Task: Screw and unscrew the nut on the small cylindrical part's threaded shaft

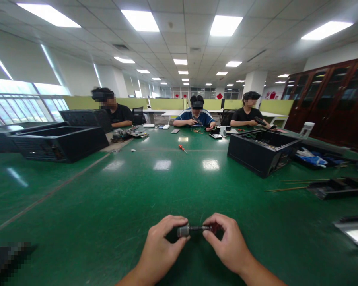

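Note:
Both my hands are low in the middle of the head view, just above the green table [113, 206]. My left hand [159, 250] pinches the grey metal end of a small screwdriver-like tool [193, 229]. My right hand [226, 244] pinches the other end, where a bit of red shows. The dark thin shaft runs level between the two hands. Fingers of both hands are closed round the tool.
A black computer case [261, 151] lies open at the right, another black case [59, 143] at the left. A small red screwdriver [182, 148] lies mid-table. Black panels [340, 187] and a metal plate [356, 232] lie at the right edge. Three people sit at the far side.

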{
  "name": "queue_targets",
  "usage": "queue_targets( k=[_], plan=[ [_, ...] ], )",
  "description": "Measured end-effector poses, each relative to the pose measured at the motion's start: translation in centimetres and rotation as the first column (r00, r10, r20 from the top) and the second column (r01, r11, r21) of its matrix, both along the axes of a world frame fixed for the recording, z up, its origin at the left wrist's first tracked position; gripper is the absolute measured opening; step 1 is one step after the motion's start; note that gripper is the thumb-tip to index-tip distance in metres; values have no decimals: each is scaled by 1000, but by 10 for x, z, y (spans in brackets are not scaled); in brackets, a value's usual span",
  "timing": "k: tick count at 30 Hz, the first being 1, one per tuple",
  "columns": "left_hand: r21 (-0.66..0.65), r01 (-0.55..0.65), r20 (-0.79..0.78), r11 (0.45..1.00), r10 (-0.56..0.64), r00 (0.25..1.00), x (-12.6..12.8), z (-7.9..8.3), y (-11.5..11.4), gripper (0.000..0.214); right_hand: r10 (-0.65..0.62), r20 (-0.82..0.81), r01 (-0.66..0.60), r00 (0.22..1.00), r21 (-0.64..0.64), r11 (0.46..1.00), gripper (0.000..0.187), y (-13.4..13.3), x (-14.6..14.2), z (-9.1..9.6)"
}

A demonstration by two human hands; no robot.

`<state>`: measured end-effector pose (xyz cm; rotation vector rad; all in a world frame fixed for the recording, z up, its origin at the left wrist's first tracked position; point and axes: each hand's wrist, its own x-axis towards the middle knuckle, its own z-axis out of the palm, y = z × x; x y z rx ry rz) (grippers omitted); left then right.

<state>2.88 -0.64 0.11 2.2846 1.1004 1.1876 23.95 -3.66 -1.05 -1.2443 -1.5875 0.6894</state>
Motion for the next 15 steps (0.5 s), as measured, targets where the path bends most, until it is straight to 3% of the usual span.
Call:
queue_targets(
  k=[4,8,13,15],
  plan=[
    [-91,-71,-44,993,67,997,2,3,2,25,-55,-196,41,979,-73,997,12,6,3,-10],
    [-255,-169,-8,952,172,985,1,-4,9,27,-156,-455,100,877,-143,985,29,16,7,-17],
    [-395,-45,296,918,173,939,-2,-16,21,46,-130,-545,47,828,-164,985,38,19,5,-16],
    [-406,-46,281,913,173,944,-5,-10,22,50,-103,-545,22,832,-154,988,37,18,2,-15]
  ],
)
